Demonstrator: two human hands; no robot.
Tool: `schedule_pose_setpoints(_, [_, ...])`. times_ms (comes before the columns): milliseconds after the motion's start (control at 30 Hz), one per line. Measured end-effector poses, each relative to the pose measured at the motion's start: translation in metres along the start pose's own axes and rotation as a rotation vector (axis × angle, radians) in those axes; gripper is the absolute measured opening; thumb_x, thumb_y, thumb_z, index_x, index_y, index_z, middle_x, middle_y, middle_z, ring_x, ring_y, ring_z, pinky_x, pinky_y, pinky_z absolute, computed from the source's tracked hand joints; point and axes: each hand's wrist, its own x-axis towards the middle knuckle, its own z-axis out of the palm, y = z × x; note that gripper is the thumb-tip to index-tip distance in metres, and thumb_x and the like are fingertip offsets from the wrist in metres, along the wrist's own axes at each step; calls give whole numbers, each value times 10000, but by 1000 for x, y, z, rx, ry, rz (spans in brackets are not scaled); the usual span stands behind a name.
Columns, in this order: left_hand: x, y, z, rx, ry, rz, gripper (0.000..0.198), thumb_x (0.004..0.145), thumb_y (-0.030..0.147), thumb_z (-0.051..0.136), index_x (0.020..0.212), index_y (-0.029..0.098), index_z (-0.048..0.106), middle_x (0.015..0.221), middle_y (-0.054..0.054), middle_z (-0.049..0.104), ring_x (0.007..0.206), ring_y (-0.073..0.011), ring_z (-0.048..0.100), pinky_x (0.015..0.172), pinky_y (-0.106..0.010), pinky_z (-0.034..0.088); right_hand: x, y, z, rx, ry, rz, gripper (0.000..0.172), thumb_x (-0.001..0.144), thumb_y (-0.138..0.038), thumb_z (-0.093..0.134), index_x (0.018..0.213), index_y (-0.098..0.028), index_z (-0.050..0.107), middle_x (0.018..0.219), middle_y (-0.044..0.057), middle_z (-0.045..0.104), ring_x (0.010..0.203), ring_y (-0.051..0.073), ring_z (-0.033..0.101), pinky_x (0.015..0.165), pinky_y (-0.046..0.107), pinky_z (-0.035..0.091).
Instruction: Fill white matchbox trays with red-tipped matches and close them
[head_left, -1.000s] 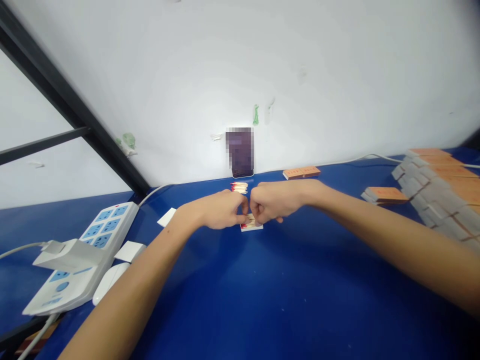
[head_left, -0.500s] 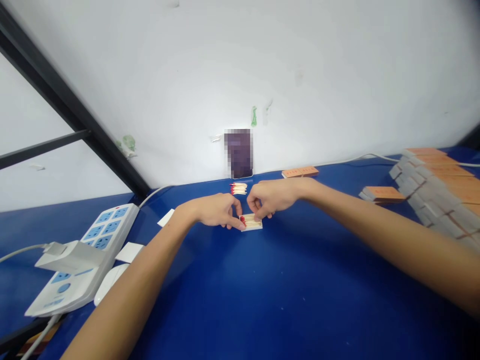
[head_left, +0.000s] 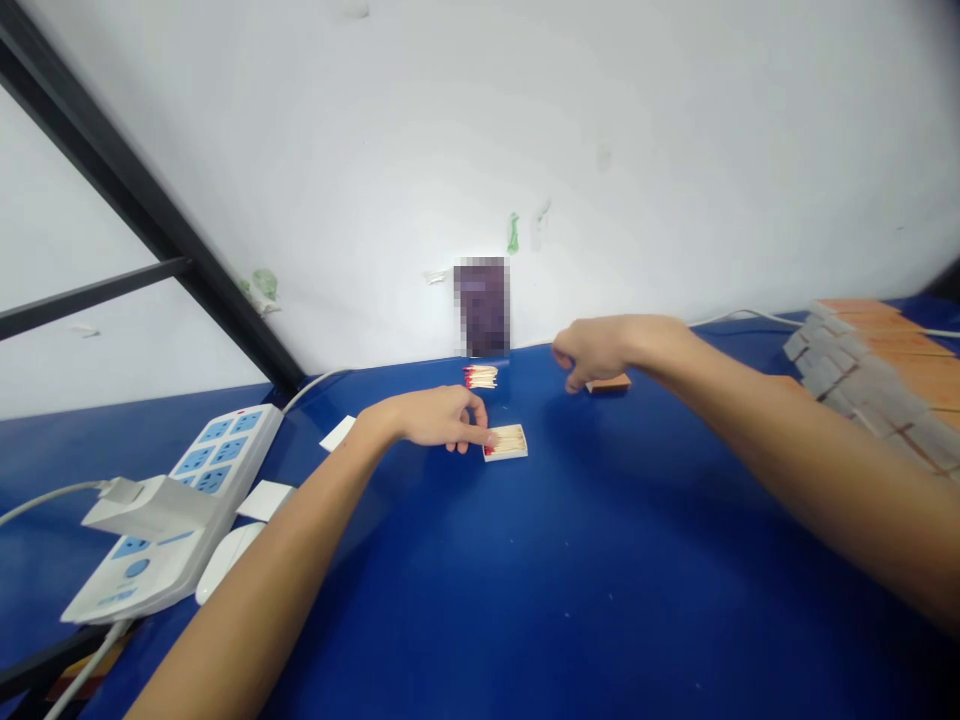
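A small white matchbox tray [head_left: 511,443] lies on the blue table, filled with matches whose red heads are at its left end. My left hand [head_left: 446,418] holds the tray's left end, the thumb over the match heads and the other fingers curled beside it. To the right, my right hand [head_left: 596,350] is closed over an orange matchbox [head_left: 611,385]. The hand hides much of this box and its exact finger contact. A small bundle of loose matches [head_left: 481,377] lies behind the tray, red heads to the left.
Stacked orange and grey boxes [head_left: 877,370] stand at the right. On the left are a white power strip [head_left: 232,445] with a plugged-in charger, white cards [head_left: 264,501] and a rounded white object [head_left: 225,560]. A blurred dark panel [head_left: 482,305] leans against the wall.
My right hand has left the matchbox tray and moved right and back to the orange matchbox, which now sits nearer to me. My left hand has stayed at the tray.
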Motion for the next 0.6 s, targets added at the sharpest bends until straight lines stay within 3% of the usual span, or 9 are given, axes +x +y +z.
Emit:
schedule_pose_setpoints(100, [1, -3, -2, -9, 25, 18, 502, 864, 638, 478, 869, 162, 637, 769, -52, 698, 663, -156, 629, 641, -264, 448, -2, 8, -1, -57, -76, 152, 277, 708, -353, 738, 900, -153, 714, 880, 132, 689, 739, 265, 634, 617, 352, 427])
schedule_pose_setpoints(300, [1, 0, 0, -11, 6, -9, 524, 856, 668, 456, 941, 177, 620, 770, -42, 689, 648, -157, 619, 639, -273, 450, 7, 8, 6, -113, -102, 199, 255, 660, -247, 772, 893, -148, 741, 935, 140, 704, 779, 282, 654, 636, 364, 449])
schedule_pose_setpoints(433, [0, 3, 3, 3, -21, -30, 495, 826, 647, 515, 992, 188, 599, 786, -41, 690, 651, -160, 618, 622, -269, 440, 6, 1, 8, -58, -163, 93, 219, 682, -274, 764, 860, -153, 725, 830, 92, 697, 735, 245, 640, 629, 334, 425])
schedule_pose_setpoints(600, [0, 2, 3, 16, -33, -7, 504, 780, 617, 591, 1051, 193, 573, 820, -40, 694, 663, -160, 621, 619, -262, 429, -6, -22, 9, 9, -232, -149, 387, 587, -368, 806, 909, -204, 669, 801, 24, 664, 705, 200, 592, 620, 299, 372])
